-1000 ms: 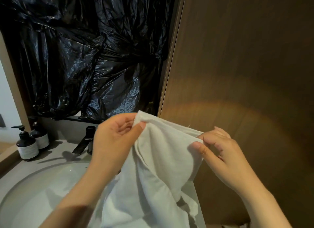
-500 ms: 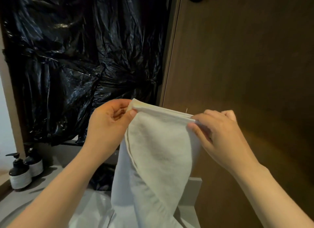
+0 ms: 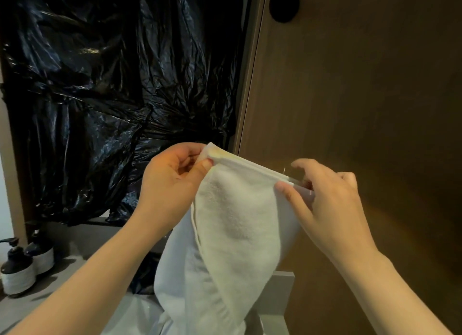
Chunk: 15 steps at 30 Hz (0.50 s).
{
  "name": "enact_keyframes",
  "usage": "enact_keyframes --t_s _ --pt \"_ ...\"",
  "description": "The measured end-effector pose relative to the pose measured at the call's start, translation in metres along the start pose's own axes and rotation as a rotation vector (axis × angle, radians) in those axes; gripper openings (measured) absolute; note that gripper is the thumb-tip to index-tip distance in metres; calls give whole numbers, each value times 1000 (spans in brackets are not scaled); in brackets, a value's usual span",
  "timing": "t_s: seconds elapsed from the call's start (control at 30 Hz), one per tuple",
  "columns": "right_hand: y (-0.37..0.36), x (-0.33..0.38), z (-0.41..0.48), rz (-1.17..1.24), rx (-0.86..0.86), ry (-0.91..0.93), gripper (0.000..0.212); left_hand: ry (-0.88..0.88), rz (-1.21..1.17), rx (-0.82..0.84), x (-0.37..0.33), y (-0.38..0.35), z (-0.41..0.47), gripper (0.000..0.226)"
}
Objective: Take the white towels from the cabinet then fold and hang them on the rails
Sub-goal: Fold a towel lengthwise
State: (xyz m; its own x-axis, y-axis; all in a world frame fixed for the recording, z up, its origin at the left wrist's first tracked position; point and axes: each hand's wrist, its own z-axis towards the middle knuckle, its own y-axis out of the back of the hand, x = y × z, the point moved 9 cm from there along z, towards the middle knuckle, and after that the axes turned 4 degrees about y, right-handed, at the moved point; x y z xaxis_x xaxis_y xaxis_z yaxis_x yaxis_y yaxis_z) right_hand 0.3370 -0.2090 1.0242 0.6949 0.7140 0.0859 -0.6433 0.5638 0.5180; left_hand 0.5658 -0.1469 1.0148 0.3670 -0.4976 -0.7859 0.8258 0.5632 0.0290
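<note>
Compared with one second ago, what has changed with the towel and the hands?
The white towel was lifted, and its top edge, slack before, is now pulled straight. Nothing was let go: the left hand and the right hand still pinch its upper corners. The pump bottles stayed on the counter.

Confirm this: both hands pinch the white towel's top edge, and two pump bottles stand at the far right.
One thing is wrong. The head view shows the two pump bottles at the far left, not right. The rest holds: the left hand and the right hand both pinch the top edge of the white towel.
</note>
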Motion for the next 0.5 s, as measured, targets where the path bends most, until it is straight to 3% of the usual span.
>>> enact_keyframes --t_s 0.17,0.33,0.5 --pt "-4 -8 -3 -38 50 2 40 -4 -41 54 -4 -11 -1 19" --pt "1 -18 -4 -40 77 -18 36 -35 15 -42 -6 -6 1 15" --pt "-10 -20 -5 0 243 -43 46 -12 5 29 0 -21 -1 15"
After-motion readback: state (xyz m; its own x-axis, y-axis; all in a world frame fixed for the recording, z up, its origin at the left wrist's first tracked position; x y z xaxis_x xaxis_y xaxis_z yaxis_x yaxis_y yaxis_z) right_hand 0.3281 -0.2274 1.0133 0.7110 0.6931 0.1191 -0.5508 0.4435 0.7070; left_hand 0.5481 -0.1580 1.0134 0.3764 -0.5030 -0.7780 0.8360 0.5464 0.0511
